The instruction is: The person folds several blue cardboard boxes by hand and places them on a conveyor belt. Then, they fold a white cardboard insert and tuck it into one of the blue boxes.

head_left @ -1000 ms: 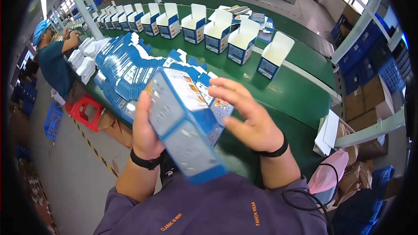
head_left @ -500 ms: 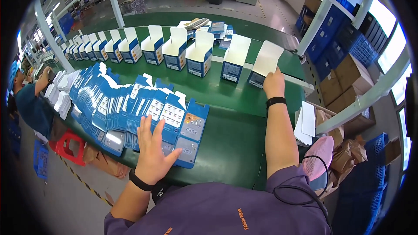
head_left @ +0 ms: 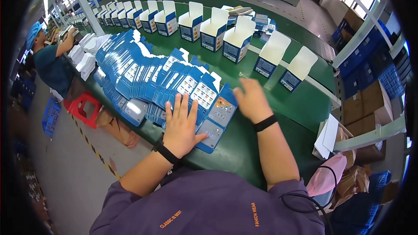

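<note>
Indoors, cartons (head_left: 161, 82) on green table (head_left: 244, 148), grey floor (head_left: 74, 182)

I'm seeing two short lines of orange lettering (head_left: 170, 219) running across the purple shirt (head_left: 209, 196), while finer print is showing on the flat blue cartons (head_left: 223, 114) and standing boxes (head_left: 209, 41), too small to read.

Right fingers (head_left: 249, 88) released the box (head_left: 298, 70); now near cartons (head_left: 203, 95).
</note>
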{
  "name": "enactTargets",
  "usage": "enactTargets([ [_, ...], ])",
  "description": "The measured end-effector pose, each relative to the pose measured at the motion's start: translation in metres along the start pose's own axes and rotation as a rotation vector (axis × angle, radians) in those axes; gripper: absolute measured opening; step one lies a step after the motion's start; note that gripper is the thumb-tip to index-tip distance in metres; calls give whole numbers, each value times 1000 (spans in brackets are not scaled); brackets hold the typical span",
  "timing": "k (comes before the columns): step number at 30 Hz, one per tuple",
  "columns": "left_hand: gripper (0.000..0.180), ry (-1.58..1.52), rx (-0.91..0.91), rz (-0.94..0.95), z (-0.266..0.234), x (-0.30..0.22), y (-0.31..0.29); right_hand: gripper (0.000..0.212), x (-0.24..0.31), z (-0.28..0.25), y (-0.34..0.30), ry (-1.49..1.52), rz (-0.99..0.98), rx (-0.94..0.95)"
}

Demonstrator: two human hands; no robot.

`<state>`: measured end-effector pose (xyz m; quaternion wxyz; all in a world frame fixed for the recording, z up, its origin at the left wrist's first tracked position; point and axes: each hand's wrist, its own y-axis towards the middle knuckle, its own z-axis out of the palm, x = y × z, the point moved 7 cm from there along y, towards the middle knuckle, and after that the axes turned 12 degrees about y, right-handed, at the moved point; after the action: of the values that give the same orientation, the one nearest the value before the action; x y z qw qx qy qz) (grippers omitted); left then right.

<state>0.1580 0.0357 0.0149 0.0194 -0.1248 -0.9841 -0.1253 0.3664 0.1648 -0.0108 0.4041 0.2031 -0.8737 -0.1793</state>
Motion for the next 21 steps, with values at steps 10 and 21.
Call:
enactTargets([
  [10,108,-10,-10,-71,5,-4,-6,51,60,11,-13,215,317,293],
  [21,114,-15,-37,-112,5,-1,-5,62,71,-2,-14,-172,-20,108],
])
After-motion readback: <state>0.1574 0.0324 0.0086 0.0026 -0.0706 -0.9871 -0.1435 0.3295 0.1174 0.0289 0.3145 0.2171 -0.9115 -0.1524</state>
